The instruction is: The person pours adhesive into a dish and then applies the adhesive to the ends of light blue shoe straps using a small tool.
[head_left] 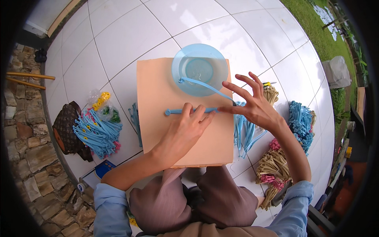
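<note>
A flat blue strap [176, 111] with a small rounded end lies across a peach-coloured board [154, 83] in front of me. My left hand [183, 132] has its bent fingers on this strap, holding it against the board. At the strap's right end, the thumb of my right hand [254, 104] touches it while the other fingers spread apart in the air. A second length of blue strap [205, 85] runs from inside a clear blue bowl [200, 91] toward my right hand. Whether the two lengths join is hidden behind my fingers.
Left of the board lie a bundle of blue straps [96, 132] with yellow flowers and a brown patterned bag [65, 130]. On the right are more blue straps [244, 134], a blue bundle [301, 122] and beige bundles [273, 168]. A yellow-handled tool [269, 84] lies beyond my right hand.
</note>
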`<action>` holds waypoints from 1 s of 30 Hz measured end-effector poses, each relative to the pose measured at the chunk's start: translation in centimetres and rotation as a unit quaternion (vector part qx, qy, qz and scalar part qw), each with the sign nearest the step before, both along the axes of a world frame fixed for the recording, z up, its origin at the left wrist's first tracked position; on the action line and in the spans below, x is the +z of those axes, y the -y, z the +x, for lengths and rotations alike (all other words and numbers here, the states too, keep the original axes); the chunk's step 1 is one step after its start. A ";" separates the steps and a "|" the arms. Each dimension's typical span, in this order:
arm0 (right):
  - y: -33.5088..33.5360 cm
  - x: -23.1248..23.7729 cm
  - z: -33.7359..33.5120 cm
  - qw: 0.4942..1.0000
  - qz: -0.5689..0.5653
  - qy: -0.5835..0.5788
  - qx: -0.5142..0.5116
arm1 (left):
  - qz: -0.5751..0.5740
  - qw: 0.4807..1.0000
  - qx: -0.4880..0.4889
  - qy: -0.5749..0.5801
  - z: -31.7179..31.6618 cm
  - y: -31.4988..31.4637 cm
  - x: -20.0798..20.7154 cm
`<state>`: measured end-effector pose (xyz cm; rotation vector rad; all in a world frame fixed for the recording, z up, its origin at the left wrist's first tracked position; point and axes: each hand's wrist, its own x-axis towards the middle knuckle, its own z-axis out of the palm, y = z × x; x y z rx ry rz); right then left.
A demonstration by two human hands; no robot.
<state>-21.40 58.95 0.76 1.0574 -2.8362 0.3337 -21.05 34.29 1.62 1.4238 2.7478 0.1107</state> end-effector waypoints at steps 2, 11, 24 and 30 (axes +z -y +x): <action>0.0 0.3 -0.1 1.000 0.000 0.005 0.005 | -0.002 1.000 -0.002 0.003 0.0 0.0 0.1; -0.9 -3.3 1.3 0.964 -0.249 0.043 -0.085 | -0.005 1.000 -0.004 -0.001 0.0 -0.1 0.1; 2.0 -7.1 6.2 0.857 -0.481 0.026 -0.184 | 0.262 0.959 0.092 0.051 0.4 0.5 -3.9; 2.5 0.9 10.2 0.840 -0.482 0.059 -0.242 | 0.403 0.904 0.084 0.118 1.5 1.9 0.4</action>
